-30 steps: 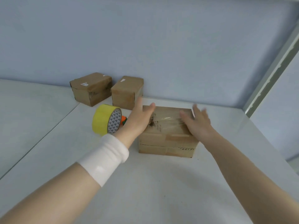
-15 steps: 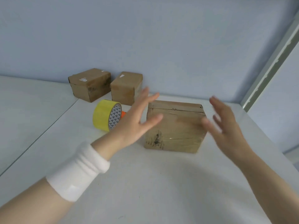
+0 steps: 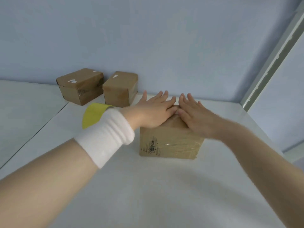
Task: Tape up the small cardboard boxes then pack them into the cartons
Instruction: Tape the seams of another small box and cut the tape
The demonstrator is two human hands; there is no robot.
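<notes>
A small cardboard box (image 3: pixel 171 142) stands in the middle of the white table (image 3: pixel 148 195), clear tape shining across its near face. My left hand (image 3: pixel 154 111) lies flat on its top with straight fingers. Beside it, my right hand (image 3: pixel 194 116) presses flat on the same top, the two hands touching near the thumbs. A yellow tape roll (image 3: pixel 93 116) sits left of the box, partly hidden behind my white wristband.
Two more small brown boxes (image 3: pixel 80 86) (image 3: pixel 120 88) stand against the blue wall at the back left. A seam splits the table on the left. A pale metal post (image 3: pixel 269 60) rises at the right, near the table's right edge.
The box was turned over onto another face between the earlier frames. Both hands then lifted off and have now come down flat on its top.
</notes>
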